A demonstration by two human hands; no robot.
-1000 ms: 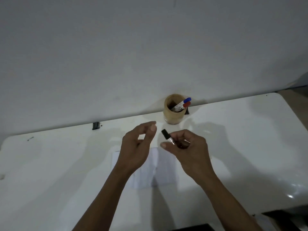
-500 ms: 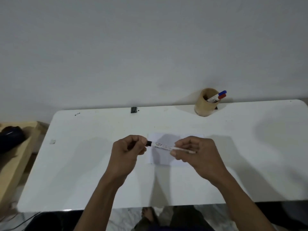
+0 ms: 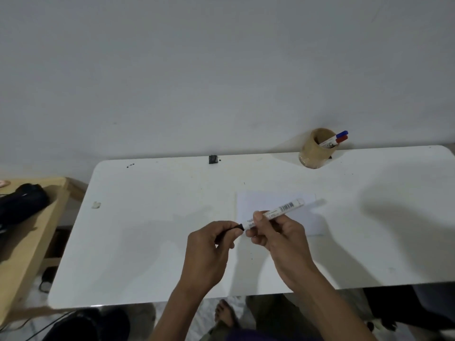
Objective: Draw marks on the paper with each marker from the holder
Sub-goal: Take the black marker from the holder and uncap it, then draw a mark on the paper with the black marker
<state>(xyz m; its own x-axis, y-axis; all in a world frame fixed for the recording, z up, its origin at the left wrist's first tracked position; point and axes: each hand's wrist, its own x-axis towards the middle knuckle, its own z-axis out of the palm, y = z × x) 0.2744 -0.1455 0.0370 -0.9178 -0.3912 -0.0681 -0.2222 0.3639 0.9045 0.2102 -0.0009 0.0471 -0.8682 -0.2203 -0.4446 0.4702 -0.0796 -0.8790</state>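
Observation:
A white marker (image 3: 280,210) with a barcode lies slanted above the table, held in my right hand (image 3: 278,235) by its barrel. My left hand (image 3: 211,244) pinches the marker's black cap (image 3: 235,228) at its lower left end. Behind the hands a white sheet of paper (image 3: 305,217) lies flat on the white table (image 3: 152,230). A round wooden holder (image 3: 314,153) stands at the table's back right, with a blue-capped marker (image 3: 341,134) and a red-capped marker (image 3: 341,139) leaning out of it.
A small black object (image 3: 213,159) sits at the table's back edge against the grey wall. A wooden side table (image 3: 29,239) with a black bag (image 3: 19,203) stands at the left. My foot (image 3: 225,313) and legs show below the front edge.
The camera view has shifted left and down across the frames. The marker tilted so that its far end points up right. My left hand went from open to pinching the cap end.

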